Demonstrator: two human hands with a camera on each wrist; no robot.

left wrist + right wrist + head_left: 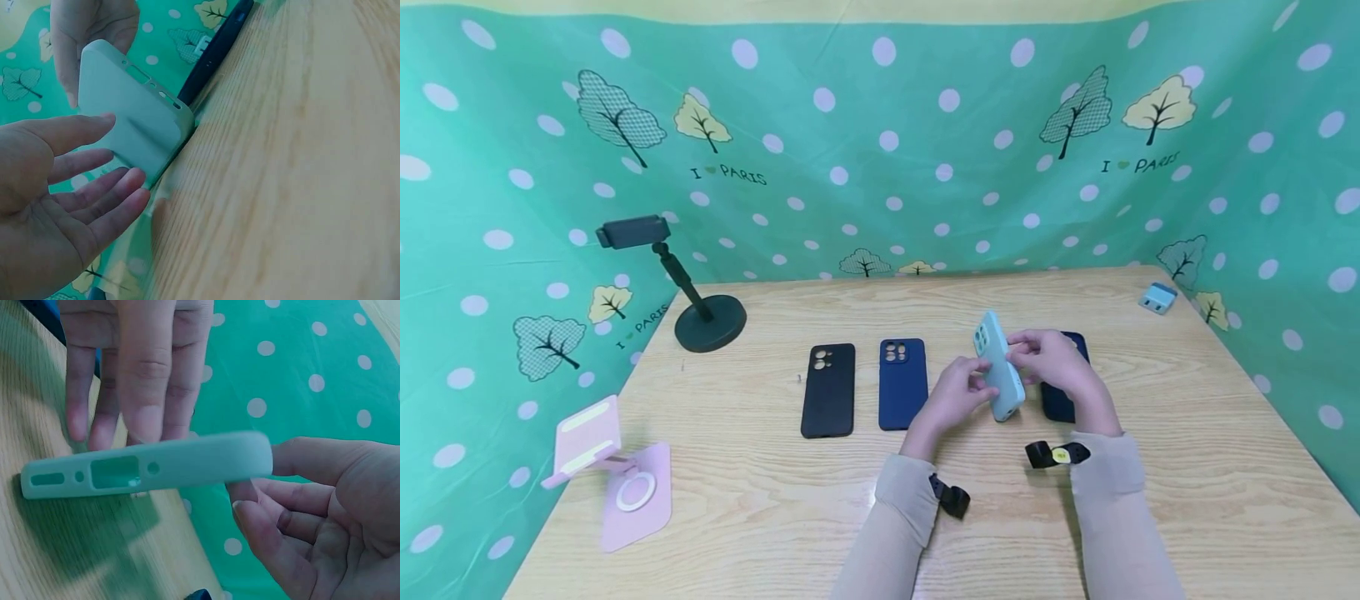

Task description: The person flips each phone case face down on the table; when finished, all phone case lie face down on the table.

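A light blue phone case [997, 367] stands tilted on its edge over the wooden table, its camera cutouts upward in the head view. My right hand [1052, 362] pinches one side of it; in the right wrist view, that hand's thumb and forefinger [294, 456] meet at the case's end. On the other side, my left hand [957, 390] touches the case's back with extended thumb and fingers, seen closely in the left wrist view, where the palm [50, 237] faces the camera. A dark phone case [1060, 404] lies partly hidden behind my right hand.
A black phone case [829, 400] and a navy blue one [902, 392] lie flat left of my hands. Farther left are a black phone stand [710, 323] and a pink folding stand [640, 517]. A small blue and white charger [1157, 298] sits at the far right corner.
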